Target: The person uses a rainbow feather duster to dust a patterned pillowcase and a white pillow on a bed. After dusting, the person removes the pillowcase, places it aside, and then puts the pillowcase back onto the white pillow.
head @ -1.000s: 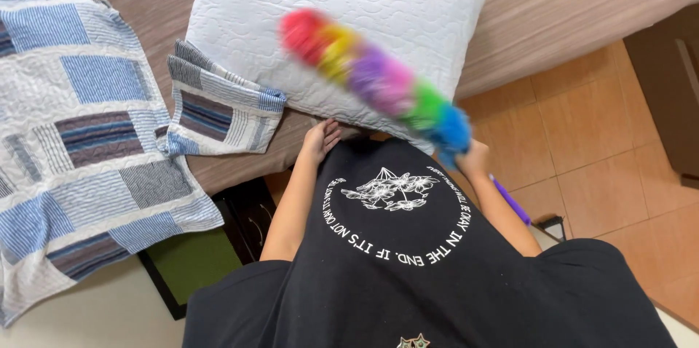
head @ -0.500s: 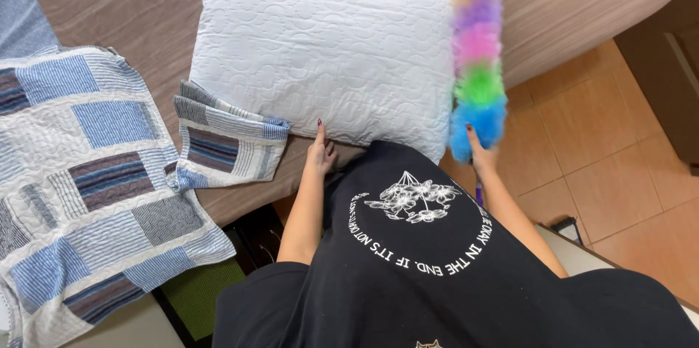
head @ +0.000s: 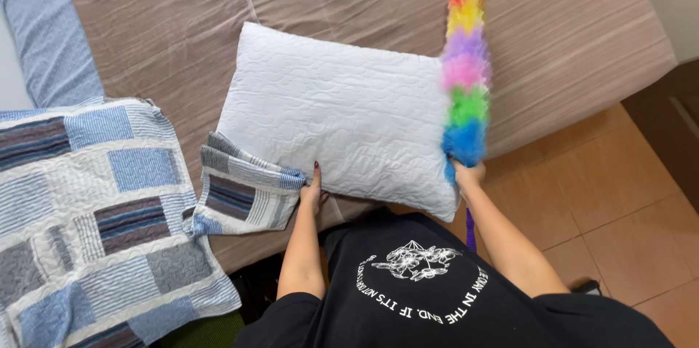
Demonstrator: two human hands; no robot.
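A white quilted pillow (head: 338,111) lies on a bed with a brown striped sheet (head: 175,20). My left hand (head: 313,189) rests on the pillow's near edge, fingers together, pressing on it beside a folded blue patchwork cloth (head: 240,191). My right hand (head: 470,173) grips the handle of a rainbow-coloured fluffy duster (head: 466,71). The duster stands along the pillow's right edge, red tip pointing away from me. A purple handle end (head: 470,230) shows below my wrist.
A blue and grey patchwork quilt (head: 95,210) covers the bed's left part. A blue sheet strip (head: 51,35) runs at the far left. Tan floor tiles (head: 611,202) lie to the right, with dark wooden furniture (head: 673,122) at the right edge.
The duster swung from lying across the pillow to upright at its right edge, then shifted further over the bed. My left hand stayed on the pillow's near edge.
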